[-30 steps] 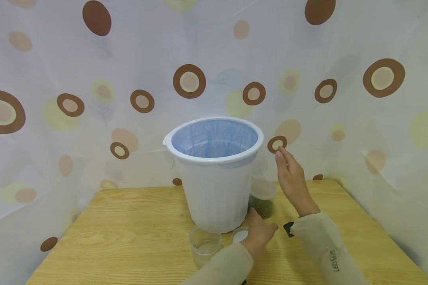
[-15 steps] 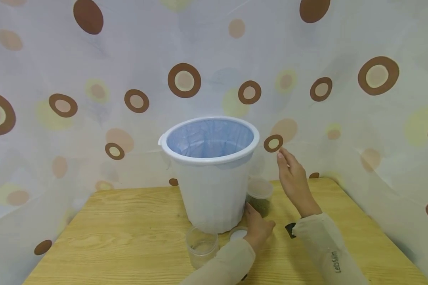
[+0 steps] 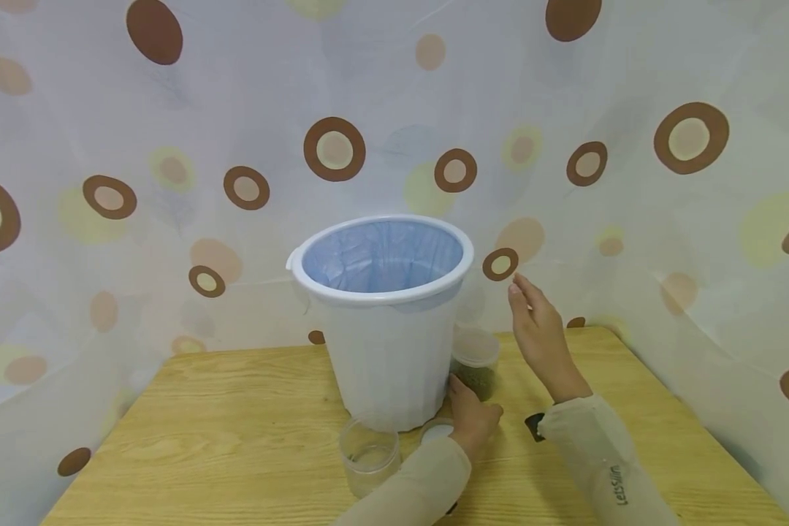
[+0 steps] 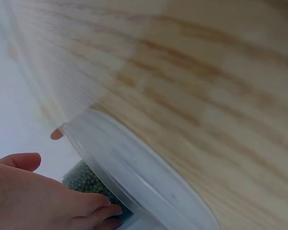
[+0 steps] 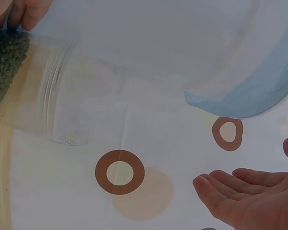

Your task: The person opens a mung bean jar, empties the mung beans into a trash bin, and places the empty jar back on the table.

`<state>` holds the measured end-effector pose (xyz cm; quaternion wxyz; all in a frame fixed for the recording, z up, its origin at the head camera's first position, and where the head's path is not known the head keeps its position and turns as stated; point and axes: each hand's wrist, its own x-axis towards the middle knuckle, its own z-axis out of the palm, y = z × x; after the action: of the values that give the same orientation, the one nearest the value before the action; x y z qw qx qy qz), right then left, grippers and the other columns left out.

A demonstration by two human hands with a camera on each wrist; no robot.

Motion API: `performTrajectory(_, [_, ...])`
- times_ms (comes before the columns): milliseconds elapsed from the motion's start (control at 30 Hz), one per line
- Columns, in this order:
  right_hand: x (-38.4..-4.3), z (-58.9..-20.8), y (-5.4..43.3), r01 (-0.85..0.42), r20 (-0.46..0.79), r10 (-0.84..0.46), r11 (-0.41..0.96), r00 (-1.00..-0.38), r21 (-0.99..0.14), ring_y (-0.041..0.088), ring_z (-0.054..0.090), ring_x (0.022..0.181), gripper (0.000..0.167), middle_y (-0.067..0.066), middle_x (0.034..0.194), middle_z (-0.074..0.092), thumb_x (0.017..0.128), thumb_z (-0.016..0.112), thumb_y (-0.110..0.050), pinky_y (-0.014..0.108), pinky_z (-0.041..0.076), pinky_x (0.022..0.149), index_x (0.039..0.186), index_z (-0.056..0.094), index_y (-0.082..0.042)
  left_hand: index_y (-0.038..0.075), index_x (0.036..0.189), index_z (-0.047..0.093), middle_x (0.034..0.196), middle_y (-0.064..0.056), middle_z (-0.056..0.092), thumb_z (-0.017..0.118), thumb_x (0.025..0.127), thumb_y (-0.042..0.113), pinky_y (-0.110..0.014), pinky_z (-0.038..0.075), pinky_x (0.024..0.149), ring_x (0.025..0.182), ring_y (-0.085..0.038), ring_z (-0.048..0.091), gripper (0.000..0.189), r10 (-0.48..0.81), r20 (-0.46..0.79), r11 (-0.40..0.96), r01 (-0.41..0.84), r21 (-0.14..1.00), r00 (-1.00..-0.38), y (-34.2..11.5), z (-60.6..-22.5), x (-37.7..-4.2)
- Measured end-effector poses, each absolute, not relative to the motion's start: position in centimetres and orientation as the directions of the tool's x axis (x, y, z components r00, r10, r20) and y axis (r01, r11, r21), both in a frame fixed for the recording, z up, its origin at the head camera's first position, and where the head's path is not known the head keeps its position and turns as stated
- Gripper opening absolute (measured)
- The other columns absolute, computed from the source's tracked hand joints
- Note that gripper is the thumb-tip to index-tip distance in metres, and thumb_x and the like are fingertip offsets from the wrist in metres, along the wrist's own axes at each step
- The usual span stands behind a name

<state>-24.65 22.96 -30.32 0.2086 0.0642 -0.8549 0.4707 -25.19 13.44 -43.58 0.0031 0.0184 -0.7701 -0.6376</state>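
Note:
A clear jar part-filled with green pellets (image 3: 475, 376) stands on the table against the right side of the white bin. My left hand (image 3: 475, 418) is low at its front; the fingers touch the jar's side and the thumb sticks out apart. The left wrist view shows those fingers (image 4: 93, 203) over the green pellets (image 4: 81, 179). Raised beyond the jar to the right, my right hand (image 3: 539, 340) holds nothing, its fingers extended. In the right wrist view its palm is turned up, well below the jar (image 5: 50, 91).
The white bin (image 3: 388, 358), lined with a blue bag (image 3: 381, 256), stands at the table's centre. In front are an empty clear jar (image 3: 370, 456) and a round white lid (image 3: 437, 431) beside my left wrist. A dotted sheet (image 3: 256, 88) hangs behind the wooden table (image 3: 223, 438).
The head view has turned slightly right, so the bin and jars shift left in it. My left hand keeps its place by the pellet jar. The right hand stays raised.

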Motion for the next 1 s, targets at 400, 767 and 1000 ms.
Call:
performTrajectory(400, [-24.7, -30.4, 22.7, -0.299, 0.405, 0.088, 0.537, -0.91, -0.789, 0.045, 0.035, 0.133, 0.065, 0.022, 0.153, 0.027, 0.104, 0.026, -0.046, 0.058, 0.027, 0.108, 0.151, 0.022, -0.002, -0.017, 0.142, 0.018, 0.144, -0.039, 0.023, 0.071, 0.071, -0.008, -0.056, 0.026, 0.11, 0.135, -0.052, 0.023, 0.088, -0.016, 0.023, 0.234, 0.018, 0.972, -1.0, 13.6, -43.5, -24.1])
performTrajectory(767, [-24.9, -30.5, 22.8, -0.314, 0.411, 0.067, 0.538, -0.909, -0.782, 0.046, 0.037, 0.131, 0.064, 0.023, 0.153, 0.026, 0.104, 0.025, -0.045, 0.058, 0.029, 0.107, 0.151, 0.021, -0.002, -0.019, 0.142, 0.014, 0.147, -0.041, 0.015, 0.075, 0.074, -0.007, -0.053, 0.023, 0.111, 0.138, -0.051, 0.018, 0.092, -0.103, 0.029, 0.213, 0.006, 0.977, -0.994, 15.0, -43.6, -26.2])
performTrajectory(1000, [-24.8, -30.4, 23.1, -0.303, 0.408, 0.077, 0.551, -0.909, -0.778, 0.046, 0.036, 0.132, 0.065, 0.023, 0.153, 0.026, 0.104, 0.025, -0.045, 0.057, 0.029, 0.107, 0.151, 0.022, -0.001, -0.018, 0.142, 0.011, 0.144, -0.041, 0.018, 0.076, 0.075, -0.003, -0.053, 0.026, 0.111, 0.136, -0.05, 0.023, 0.094, -0.126, 0.029, 0.155, 0.01, 0.988, -0.992, 15.0, -43.6, -27.5])
